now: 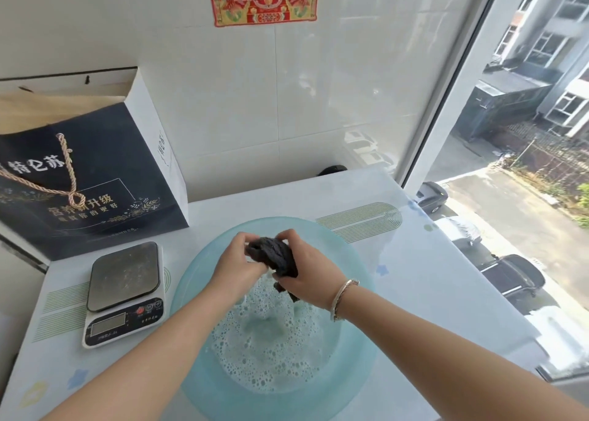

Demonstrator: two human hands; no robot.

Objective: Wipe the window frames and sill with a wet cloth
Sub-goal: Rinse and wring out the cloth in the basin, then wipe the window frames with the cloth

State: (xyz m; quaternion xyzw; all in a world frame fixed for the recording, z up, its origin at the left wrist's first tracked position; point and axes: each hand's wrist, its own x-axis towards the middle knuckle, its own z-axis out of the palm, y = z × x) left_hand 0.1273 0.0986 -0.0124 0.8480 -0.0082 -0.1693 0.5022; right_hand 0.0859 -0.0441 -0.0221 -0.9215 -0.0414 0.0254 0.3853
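A dark wet cloth (276, 255) is bunched and twisted between both hands over a light blue basin (357, 267) of foamy water. My left hand (236, 263) grips the cloth's upper left end. My right hand (310, 277), with a bracelet on its wrist, grips the lower right part, and a dark tail of cloth hangs below it towards the foam. The white window frame (446, 108) rises at the right, with the glass beyond it.
A kitchen scale (124, 290) stands left of the basin on the white patterned tabletop (414, 261). A dark paper gift bag (79, 181) with a rope handle stands at the back left. White wall tiles lie behind, and the table's right edge meets the window.
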